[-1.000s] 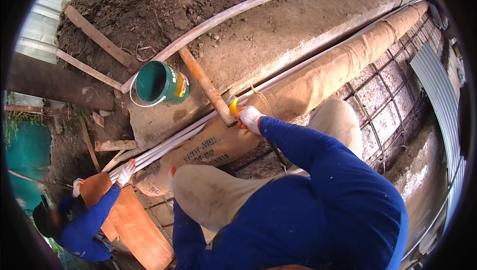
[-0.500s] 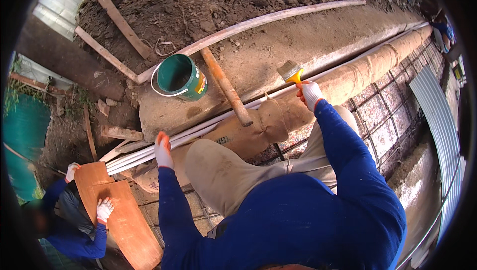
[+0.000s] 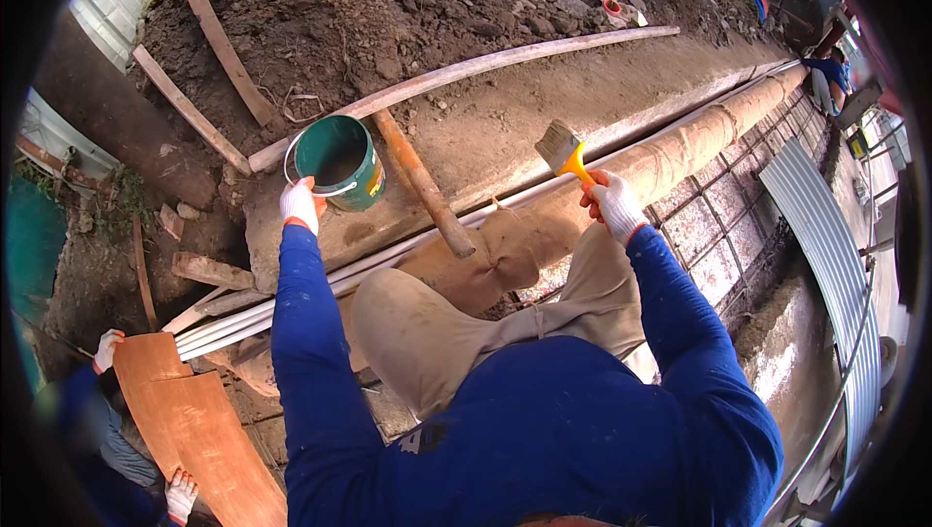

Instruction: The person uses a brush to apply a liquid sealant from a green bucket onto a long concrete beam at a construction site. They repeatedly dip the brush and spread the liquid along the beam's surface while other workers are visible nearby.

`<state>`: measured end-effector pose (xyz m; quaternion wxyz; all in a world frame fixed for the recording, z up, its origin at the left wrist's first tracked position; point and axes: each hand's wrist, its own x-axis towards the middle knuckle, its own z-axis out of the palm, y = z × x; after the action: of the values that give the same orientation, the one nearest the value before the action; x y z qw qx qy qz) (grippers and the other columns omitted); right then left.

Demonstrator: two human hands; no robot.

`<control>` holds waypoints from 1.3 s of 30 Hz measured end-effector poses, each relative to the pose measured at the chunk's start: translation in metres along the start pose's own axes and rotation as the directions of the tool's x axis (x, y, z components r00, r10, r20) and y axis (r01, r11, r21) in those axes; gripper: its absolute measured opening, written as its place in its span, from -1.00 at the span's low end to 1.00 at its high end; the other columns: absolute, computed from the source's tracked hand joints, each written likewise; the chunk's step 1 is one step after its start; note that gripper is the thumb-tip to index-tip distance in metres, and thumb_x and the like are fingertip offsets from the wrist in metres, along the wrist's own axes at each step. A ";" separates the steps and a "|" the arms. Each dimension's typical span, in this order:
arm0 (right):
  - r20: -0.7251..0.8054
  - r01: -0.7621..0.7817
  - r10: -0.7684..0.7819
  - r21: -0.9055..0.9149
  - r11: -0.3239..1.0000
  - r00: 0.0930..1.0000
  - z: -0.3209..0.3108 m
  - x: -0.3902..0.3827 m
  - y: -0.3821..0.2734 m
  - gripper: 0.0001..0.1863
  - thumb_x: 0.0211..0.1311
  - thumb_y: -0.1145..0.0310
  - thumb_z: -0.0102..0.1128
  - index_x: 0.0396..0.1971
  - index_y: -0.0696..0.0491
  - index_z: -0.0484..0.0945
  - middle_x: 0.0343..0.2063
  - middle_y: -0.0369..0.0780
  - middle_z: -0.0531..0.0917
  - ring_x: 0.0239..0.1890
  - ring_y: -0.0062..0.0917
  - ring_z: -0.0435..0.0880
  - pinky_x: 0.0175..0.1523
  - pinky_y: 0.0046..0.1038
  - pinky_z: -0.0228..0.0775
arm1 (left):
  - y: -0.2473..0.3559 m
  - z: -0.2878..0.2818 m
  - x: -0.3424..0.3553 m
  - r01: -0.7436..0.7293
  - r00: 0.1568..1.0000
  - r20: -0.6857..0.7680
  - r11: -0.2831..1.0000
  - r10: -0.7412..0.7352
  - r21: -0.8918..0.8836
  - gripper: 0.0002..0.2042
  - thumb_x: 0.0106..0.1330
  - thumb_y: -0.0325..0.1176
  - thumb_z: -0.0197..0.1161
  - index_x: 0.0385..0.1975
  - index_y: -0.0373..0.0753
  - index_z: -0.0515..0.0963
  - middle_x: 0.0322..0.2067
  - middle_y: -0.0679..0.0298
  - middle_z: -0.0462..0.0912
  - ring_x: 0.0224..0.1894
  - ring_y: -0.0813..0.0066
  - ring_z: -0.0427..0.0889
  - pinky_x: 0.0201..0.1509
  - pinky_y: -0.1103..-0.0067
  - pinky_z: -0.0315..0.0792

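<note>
Paintbrush (image 3: 566,150) clamped by its yellow handle in the right hand (image 3: 614,203), bristles up and left of that grip, above the concrete ledge (image 3: 544,115). Green bucket (image 3: 340,162) touched at its near rim by the left hand (image 3: 299,204), fingers curled there. Wooden handle (image 3: 422,182) lying between both grips.

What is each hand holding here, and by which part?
Right hand grips a paintbrush by its yellow handle, bristles up. Left hand holds the green bucket at its rim.
</note>
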<state>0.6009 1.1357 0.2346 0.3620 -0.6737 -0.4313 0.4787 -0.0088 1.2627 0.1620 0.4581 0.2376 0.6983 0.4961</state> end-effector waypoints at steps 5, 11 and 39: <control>0.047 0.043 -0.043 0.007 0.999 0.998 0.001 -0.002 -0.004 -0.56 0.49 0.34 0.16 0.29 0.17 0.55 -0.46 -0.30 0.66 -0.61 -0.73 0.47 -0.52 -0.62 0.29 | -0.006 0.015 -0.014 -0.014 1.000 -0.004 0.974 0.014 -0.224 -0.75 0.47 -0.42 0.18 0.10 -0.13 0.55 -0.15 0.19 0.73 -0.29 0.28 0.74 -0.22 0.28 0.68; 0.164 0.143 -0.137 -0.025 0.989 0.977 0.021 -0.007 -0.033 -0.50 0.42 0.40 0.19 0.32 0.20 0.53 -0.45 -0.28 0.68 -0.55 -0.70 0.56 -0.41 -0.59 0.42 | -0.004 0.035 -0.045 -0.169 0.983 0.013 0.934 0.182 -0.316 -0.63 0.39 -0.62 0.05 0.16 -0.26 0.56 -0.18 0.16 0.78 -0.41 0.32 0.77 -0.28 0.37 0.72; 0.789 0.815 -0.208 -0.569 0.111 0.579 0.197 0.007 -0.157 -0.70 0.24 0.34 0.24 -0.08 -0.03 0.81 -0.18 -0.05 0.83 -0.05 -0.14 0.83 0.05 -0.16 0.66 | 0.055 0.077 -0.190 -0.342 0.860 0.396 0.939 0.321 -0.019 -0.58 0.27 -0.62 0.08 0.13 -0.41 0.62 -0.39 0.31 0.60 -0.55 0.52 0.57 -0.44 0.57 0.49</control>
<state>0.3768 1.2142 0.3190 -0.0642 -0.3783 -0.9123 0.1432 0.1402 1.1719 0.2820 0.4901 0.4607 0.5533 0.4913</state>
